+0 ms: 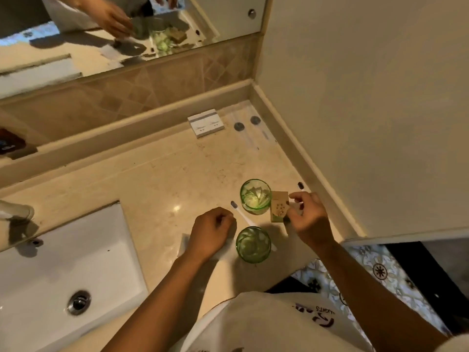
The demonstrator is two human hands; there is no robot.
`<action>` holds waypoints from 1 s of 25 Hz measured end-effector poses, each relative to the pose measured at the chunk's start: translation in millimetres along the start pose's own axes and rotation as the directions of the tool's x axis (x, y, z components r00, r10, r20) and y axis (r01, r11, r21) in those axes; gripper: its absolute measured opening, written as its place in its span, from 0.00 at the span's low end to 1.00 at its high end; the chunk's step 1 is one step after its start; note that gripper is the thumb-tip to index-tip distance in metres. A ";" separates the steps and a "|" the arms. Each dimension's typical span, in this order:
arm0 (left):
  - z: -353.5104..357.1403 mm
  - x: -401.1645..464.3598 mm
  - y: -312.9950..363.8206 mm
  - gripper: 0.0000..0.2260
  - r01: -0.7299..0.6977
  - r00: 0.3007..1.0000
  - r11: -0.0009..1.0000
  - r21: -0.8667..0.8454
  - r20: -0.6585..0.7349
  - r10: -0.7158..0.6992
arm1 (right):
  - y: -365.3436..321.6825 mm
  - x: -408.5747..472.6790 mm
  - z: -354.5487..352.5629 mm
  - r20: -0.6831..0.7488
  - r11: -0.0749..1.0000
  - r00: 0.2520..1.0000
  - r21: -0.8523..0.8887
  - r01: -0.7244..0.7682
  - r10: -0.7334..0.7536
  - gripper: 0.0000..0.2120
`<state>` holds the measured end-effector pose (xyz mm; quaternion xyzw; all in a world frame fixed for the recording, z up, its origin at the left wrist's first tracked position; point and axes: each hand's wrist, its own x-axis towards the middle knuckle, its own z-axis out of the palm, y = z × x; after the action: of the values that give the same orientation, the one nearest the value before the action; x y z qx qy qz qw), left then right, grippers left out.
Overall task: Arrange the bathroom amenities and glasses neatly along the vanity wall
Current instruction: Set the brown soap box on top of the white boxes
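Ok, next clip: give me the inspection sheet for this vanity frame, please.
Surface: beige stone vanity top, white sink at left.
Job's things: two green glasses, far one and near one, both upright; small tan box beside the far glass; toothbrush lying between the hands; white box near the back wall.
Clutter: flat clear packets in the corner; white paper under the left hand.
Hands: left hand curled, knuckles up, grasp hidden; right hand pinches the tan box.
Cables: nothing seen.
Surroundings: mirror above tiled backsplash; patterned floor at right.
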<state>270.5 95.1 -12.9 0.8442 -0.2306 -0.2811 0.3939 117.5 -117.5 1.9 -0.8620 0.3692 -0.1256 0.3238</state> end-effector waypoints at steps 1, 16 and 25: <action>3.0 6.9 9.4 0.07 0.024 0.997 0.999 -0.022 0.077 -0.022 | 13.9 0.9 4.8 0.039 0.997 0.997 -0.016 -0.073 0.073 0.17; 17.2 28.7 46.9 0.17 0.259 0.940 0.958 -0.123 0.259 -0.221 | 29.6 28.1 39.8 0.083 0.985 0.982 -0.050 -0.165 0.168 0.39; -19.6 80.8 67.9 0.09 0.338 0.941 0.863 -0.375 0.136 -0.309 | -38.4 102.2 24.3 -0.057 0.988 0.987 0.024 0.152 -0.151 0.24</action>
<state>331.4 16.6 27.8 0.7639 -0.0383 -0.4134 0.4941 220.9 -159.7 6.2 -0.8791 0.3096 -0.1787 0.3152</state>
